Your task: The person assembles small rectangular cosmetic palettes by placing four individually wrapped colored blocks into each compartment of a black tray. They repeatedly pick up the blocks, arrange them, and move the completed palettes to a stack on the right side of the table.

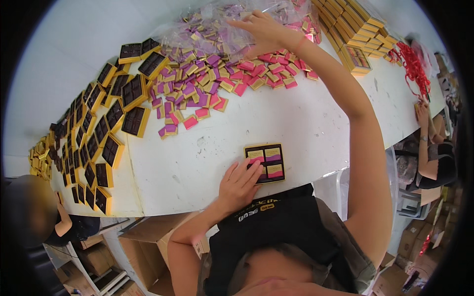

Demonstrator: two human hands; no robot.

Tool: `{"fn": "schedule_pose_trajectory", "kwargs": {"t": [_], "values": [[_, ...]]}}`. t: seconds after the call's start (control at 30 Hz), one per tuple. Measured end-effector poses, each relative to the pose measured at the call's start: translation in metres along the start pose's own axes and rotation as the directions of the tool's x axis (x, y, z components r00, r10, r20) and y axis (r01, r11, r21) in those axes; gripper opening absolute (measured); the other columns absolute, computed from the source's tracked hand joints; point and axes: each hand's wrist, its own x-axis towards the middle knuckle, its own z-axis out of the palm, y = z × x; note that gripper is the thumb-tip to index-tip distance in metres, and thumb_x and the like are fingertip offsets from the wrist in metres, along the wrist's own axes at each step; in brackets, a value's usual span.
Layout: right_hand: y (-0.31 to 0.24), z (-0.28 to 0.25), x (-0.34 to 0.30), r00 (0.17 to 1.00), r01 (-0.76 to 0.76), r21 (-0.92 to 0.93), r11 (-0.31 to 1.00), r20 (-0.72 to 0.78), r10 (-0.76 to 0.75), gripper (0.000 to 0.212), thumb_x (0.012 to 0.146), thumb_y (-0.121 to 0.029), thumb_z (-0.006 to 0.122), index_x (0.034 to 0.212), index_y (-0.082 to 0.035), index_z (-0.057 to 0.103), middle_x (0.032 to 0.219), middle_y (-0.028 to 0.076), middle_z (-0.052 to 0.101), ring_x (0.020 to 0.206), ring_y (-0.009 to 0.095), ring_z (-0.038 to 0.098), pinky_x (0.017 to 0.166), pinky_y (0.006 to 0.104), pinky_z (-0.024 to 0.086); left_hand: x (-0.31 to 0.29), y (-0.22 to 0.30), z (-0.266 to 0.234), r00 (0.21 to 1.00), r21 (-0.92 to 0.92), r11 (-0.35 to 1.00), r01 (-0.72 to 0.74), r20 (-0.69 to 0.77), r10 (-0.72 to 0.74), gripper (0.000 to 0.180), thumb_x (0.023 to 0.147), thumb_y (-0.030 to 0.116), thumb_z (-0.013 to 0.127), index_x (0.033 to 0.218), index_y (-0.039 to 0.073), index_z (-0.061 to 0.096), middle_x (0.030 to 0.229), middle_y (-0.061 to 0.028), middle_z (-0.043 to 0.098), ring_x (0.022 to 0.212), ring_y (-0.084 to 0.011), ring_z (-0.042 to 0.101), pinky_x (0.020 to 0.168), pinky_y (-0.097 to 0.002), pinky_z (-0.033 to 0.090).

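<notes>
A shallow dark box (283,165) lies near the table's front edge. Its four compartments hold small gold-wrapped pieces with pink or purple bands; my fingers partly cover those on the left. My left hand (239,184) rests flat on the box's left side, fingers stretched out over the pieces. Far forward, my right hand (264,33) is above the heap of wrapped pieces (237,79), next to a clear plastic bag (207,29). Its thumb and fingers are apart, and nothing shows clearly in its grasp. Whether it touches the plastic I cannot tell.
Several dark trays with gold sides (134,122) crowd the left of the white table (207,158). Closed gold boxes (353,29) are stacked at the far right, near red ribbons (417,69). Other people sit at both ends. A cardboard carton (148,241) stands below the edge.
</notes>
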Motion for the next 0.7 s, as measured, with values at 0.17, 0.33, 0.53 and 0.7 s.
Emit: {"fn": "schedule_pose_trajectory", "kwargs": {"t": [0.17,0.33,0.53,0.7], "values": [[-0.065,-0.015,-0.104,0.99,0.139,0.502,0.854,-0.069,-0.121,0.086,0.07,-0.054,0.083,0.142,-0.015,0.057,0.142,0.025,0.05,0.123,0.041,0.047,0.109,0.0507,0.037,-0.004,-0.002,0.001,1.0,-0.04,0.999,0.006,0.005,-0.006,0.057,0.074,0.02,0.082,0.127,0.005,0.064,0.14,-0.0097,0.06,0.13,-0.03,0.055,0.108,-0.0468,0.043],[-0.158,-0.011,-0.225,0.999,-0.036,0.789,0.614,0.043,0.003,0.071,0.083,-0.038,0.076,0.143,-0.007,0.054,0.136,0.024,0.056,0.126,0.04,0.051,0.113,0.051,0.035,-0.01,-0.01,0.002,0.975,-0.337,0.922,0.192,-0.043,-0.219,0.102,0.064,0.024,0.093,0.148,0.007,0.037,0.15,-0.0191,0.044,0.136,-0.038,0.046,0.11,-0.0489,0.039],[-0.188,-0.042,-0.269,0.844,-0.182,0.968,0.173,0.063,0.533,0.027,0.099,-0.017,0.063,0.121,-0.001,0.06,0.086,0.011,0.07,0.077,0.021,0.07,0.083,0.0384,0.056,0.003,-0.006,-0.005,0.934,-0.299,0.885,0.357,0.127,-0.334,0.122,0.059,0.028,0.096,0.154,0.002,0.024,0.153,-0.0228,0.038,0.139,-0.0384,0.04,0.115,-0.0484,0.029],[-0.184,-0.015,-0.227,0.914,-0.37,0.892,0.259,0.299,0.276,0.021,0.095,-0.013,0.07,0.111,-0.002,0.065,0.073,0.007,0.062,0.073,0.014,0.062,0.068,0.0296,0.052,0.012,-0.005,-0.001,0.928,-0.315,0.873,0.373,0.134,-0.348,0.122,0.057,0.03,0.096,0.153,0.002,0.027,0.148,-0.0194,0.043,0.134,-0.036,0.043,0.114,-0.048,0.027]]}}
